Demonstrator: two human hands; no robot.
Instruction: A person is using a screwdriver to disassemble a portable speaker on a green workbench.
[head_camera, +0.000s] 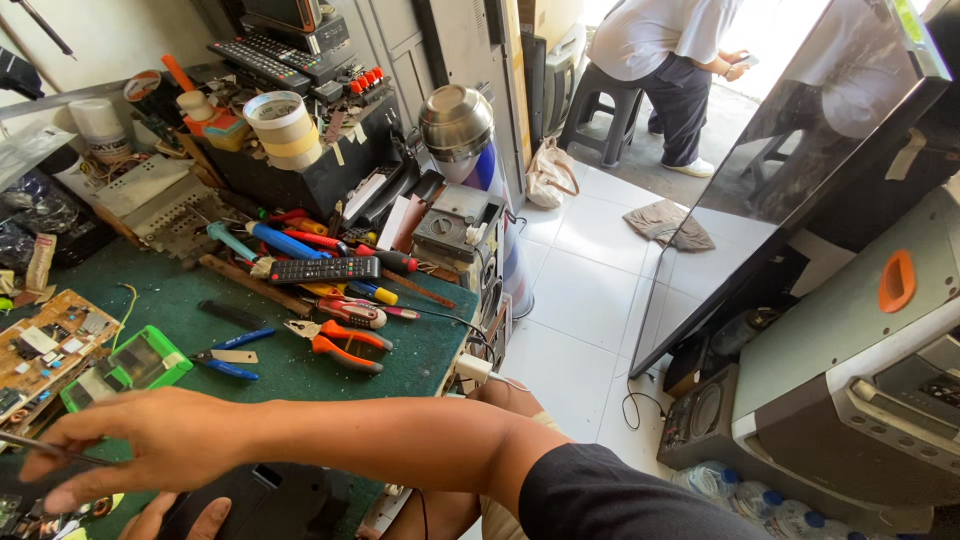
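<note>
Green felt workbench mat (250, 365) lay beneath the right hand (150, 440), which pinched a thin metal probe (40, 447) near the brown circuit board (45, 345). Left hand (185, 520) rested open below the mat's near edge; steady aim seemed needed.

Two hands: right (165, 440), left (180, 520); one remote control (325, 269); two tape rolls (285, 128); one stool (600, 105).

Bare forearm with a short black sleeve at the upper arm, bare fingers (75, 445), no rings or watch.
</note>
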